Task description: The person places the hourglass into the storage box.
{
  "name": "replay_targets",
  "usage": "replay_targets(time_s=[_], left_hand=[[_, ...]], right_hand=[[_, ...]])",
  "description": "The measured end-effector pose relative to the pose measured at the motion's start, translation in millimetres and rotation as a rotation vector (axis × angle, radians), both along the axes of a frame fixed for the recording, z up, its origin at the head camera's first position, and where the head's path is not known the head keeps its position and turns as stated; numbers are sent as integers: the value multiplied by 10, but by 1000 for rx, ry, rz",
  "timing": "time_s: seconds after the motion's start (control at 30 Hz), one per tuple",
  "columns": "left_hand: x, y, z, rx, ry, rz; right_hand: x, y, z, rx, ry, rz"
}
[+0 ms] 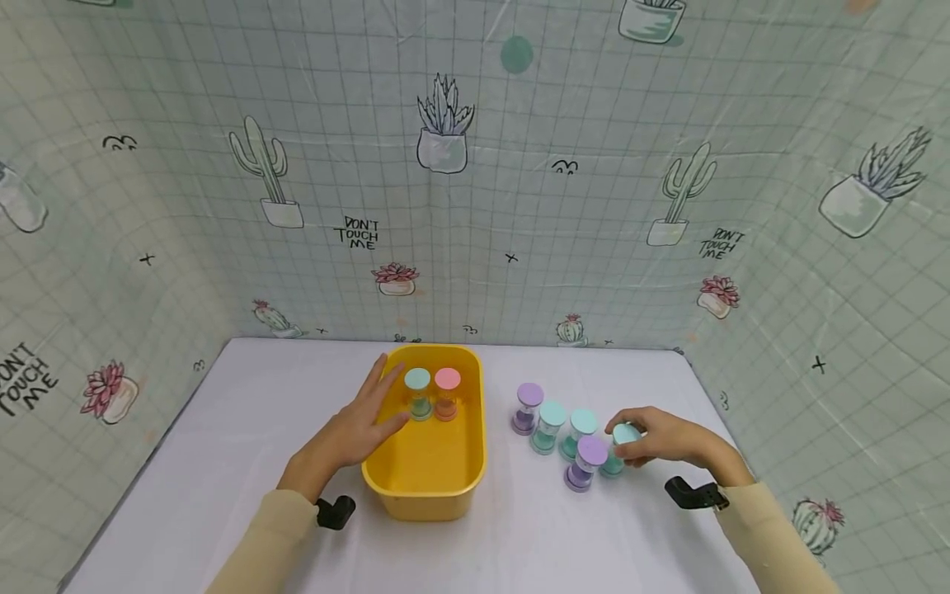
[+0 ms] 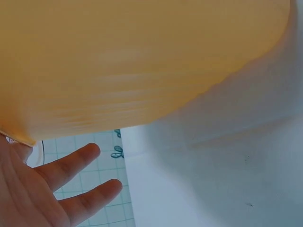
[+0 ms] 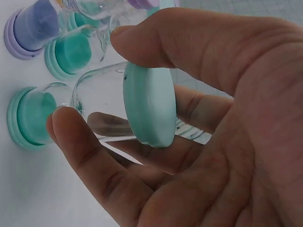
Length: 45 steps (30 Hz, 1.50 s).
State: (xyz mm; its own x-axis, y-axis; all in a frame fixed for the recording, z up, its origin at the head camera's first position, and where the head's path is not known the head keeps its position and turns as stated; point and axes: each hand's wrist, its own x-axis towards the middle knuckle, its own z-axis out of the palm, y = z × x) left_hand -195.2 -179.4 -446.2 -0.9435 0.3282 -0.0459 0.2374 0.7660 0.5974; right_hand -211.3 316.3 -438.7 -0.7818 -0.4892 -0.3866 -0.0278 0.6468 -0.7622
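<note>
My left hand lies along the left rim of a yellow bin, its fingers spread and fairly straight. Inside the bin stand a teal sand timer and a pink-red sand timer. The bin's outer wall fills much of the left wrist view. On the table's right side, my right hand holds an upright teal sand timer, thumb at its cap and fingers curled about the glass. Its base appears to rest on the table.
Left of the held timer stand a purple timer, two teal timers, one beside the other, and a nearer purple timer. A patterned cloth wall rises behind the white table.
</note>
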Motion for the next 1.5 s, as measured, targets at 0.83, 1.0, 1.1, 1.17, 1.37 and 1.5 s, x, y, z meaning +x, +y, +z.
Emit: replay_targets(time_s=[0.83, 1.0, 1.1, 1.17, 1.37, 1.5], left_hand=[[-81, -22, 57, 60, 47, -58], [-60, -71, 28, 10, 57, -62], [-52, -76, 31, -13, 60, -57], [-51, -72, 41, -26, 57, -52], [-46, -56, 36, -49, 33, -32], [-3, -65, -9, -31, 22, -13]], right_hand=[[-423, -312, 1214, 118, 242, 39], [-484, -693, 1361, 85, 235, 113], [-510, -952, 1424, 55, 217, 168], [-519, -1129, 1468, 49, 218, 202], [-554, -1591, 1563, 63, 230, 297], [-576, -1854, 1550, 63, 222, 342]])
